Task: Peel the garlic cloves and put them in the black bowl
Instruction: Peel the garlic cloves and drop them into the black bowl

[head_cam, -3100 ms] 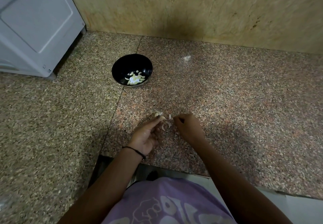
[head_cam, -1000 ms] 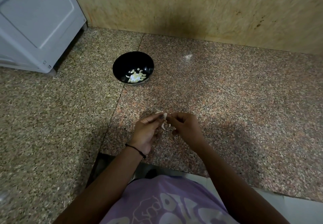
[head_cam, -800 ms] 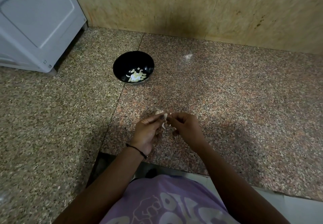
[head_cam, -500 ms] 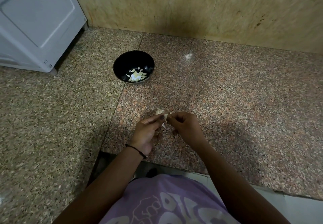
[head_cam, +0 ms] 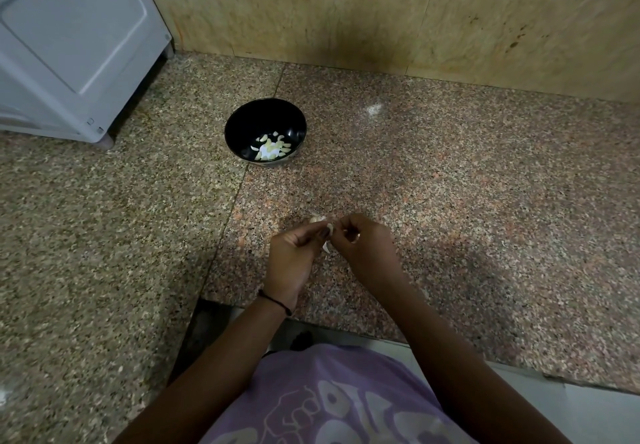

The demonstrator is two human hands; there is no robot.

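Head view. Risk: the garlic clove (head_cam: 328,229) is being held only at the fingertips, so a sudden skin tear could be sending it onto the granite worktop (head_cam: 450,201) or off its near edge. The left hand (head_cam: 294,256) is pinching the clove between thumb and forefinger. The right hand (head_cam: 363,246) is pinching its loose skin, other fingers curled. Both are hovering just above the worktop. The black bowl (head_cam: 242,118) is sitting well apart, back-left, holding peeled cloves (head_cam: 272,147).
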